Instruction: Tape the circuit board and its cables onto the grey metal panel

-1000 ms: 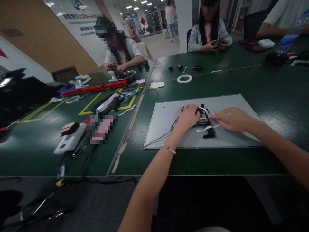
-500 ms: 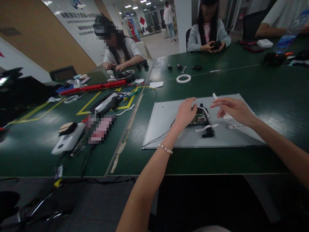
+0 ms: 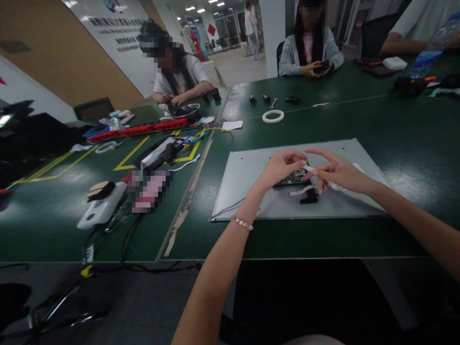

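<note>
A grey metal panel (image 3: 244,177) lies flat on the green table (image 3: 395,120) in front of me. A small green circuit board (image 3: 293,178) sits on it, with a black bracket (image 3: 309,197) and a white ribbon strip (image 3: 301,191) beside it. My left hand (image 3: 282,167) and my right hand (image 3: 336,171) meet just above the board. Both pinch a short white strip of tape (image 3: 311,169) between their fingertips. More of the white strip trails under my right hand.
A white tape roll (image 3: 273,116) and small black parts (image 3: 266,98) lie farther back. To the left are a red power strip (image 3: 143,129), cables and a white device (image 3: 102,207). Other people sit across the table, and a water bottle (image 3: 429,55) lies at the far right.
My right hand lifted a white strip off the panel, then brought it back toward my left hand. My left hand rose off the board and now pinches the strip too.
</note>
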The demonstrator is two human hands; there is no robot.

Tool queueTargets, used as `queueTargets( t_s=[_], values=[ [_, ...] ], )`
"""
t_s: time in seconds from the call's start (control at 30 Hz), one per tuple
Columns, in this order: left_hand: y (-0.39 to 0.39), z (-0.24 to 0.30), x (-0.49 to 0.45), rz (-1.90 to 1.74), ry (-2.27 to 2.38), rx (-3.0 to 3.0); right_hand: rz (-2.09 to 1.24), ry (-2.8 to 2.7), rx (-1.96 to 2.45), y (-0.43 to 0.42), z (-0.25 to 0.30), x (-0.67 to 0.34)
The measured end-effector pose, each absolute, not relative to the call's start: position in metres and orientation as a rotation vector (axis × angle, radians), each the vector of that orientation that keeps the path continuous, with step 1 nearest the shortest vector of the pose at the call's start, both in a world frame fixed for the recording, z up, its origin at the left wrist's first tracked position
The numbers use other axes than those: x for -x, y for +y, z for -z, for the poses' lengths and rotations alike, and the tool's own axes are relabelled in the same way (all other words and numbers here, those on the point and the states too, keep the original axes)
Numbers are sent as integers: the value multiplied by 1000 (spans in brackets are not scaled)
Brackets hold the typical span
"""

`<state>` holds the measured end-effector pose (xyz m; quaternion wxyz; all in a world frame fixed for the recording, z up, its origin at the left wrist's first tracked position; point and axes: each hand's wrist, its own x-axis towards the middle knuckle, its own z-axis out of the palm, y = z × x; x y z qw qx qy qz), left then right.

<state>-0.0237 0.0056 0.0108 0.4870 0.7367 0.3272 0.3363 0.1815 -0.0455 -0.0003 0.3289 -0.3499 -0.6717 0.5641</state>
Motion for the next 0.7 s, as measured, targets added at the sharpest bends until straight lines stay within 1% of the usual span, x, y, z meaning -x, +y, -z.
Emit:
queueTargets(
  t_s=[0.27, 0.43, 0.57, 0.7],
  values=[
    [12, -11, 30, -878, 787, -1729, -1421, -1773, 1026, -45, -2, -187],
    [15, -19, 38, -915, 878, -1755, -1396, -1746, 1054, -41, -3, -191],
    [18, -21, 44, -963, 877, -1727, -1176, -1733, 1078, -40, -2, -191],
    [15, -26, 47, -928, 901, -1624, -764, -1838, 1164, -41, 3, -190]
  ],
)
